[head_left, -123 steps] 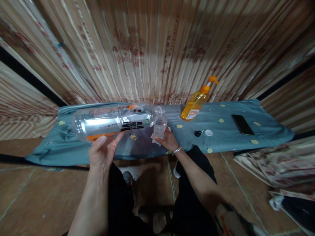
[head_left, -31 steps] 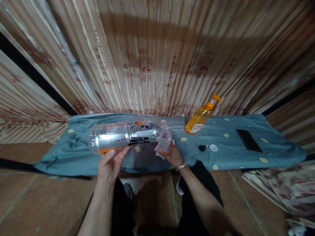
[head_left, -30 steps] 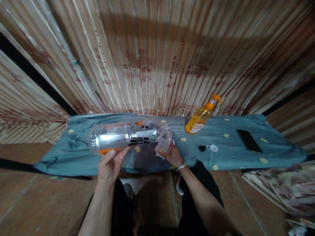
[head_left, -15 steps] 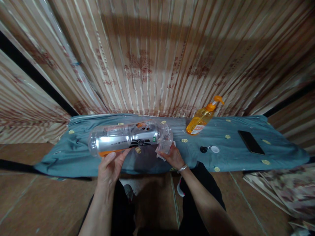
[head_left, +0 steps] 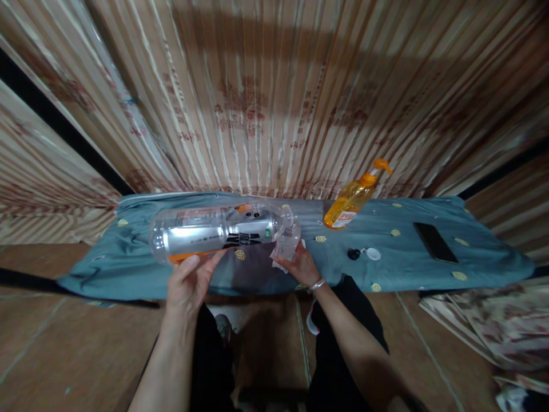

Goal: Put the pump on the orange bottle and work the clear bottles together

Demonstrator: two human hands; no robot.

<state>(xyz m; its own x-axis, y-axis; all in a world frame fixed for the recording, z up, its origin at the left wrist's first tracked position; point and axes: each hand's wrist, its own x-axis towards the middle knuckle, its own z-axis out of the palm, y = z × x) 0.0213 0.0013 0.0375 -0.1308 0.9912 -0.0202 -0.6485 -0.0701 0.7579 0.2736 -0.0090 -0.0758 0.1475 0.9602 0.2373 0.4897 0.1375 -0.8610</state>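
Observation:
A large clear plastic bottle with a silver and orange label lies on its side, held above the cloth-covered surface. My left hand grips it from beneath, near its left end, thumb and fingers along the lower edge. At the right end, the clear curved part looks like a handle or neck. There my right hand presses a white tissue against the plastic, fingers closed. Some of the right fingers are hidden behind the clear plastic.
Orange liquid fills part of a pump bottle behind and right of my hands. A small black cap, a white cap and a dark phone lie on the teal cloth. Striped curtains hang behind; black poles flank the surface.
The whole scene has shifted slightly up and left in view. Both hands keep nearly the same hold, with the bottle and tissue hardly moved between them.

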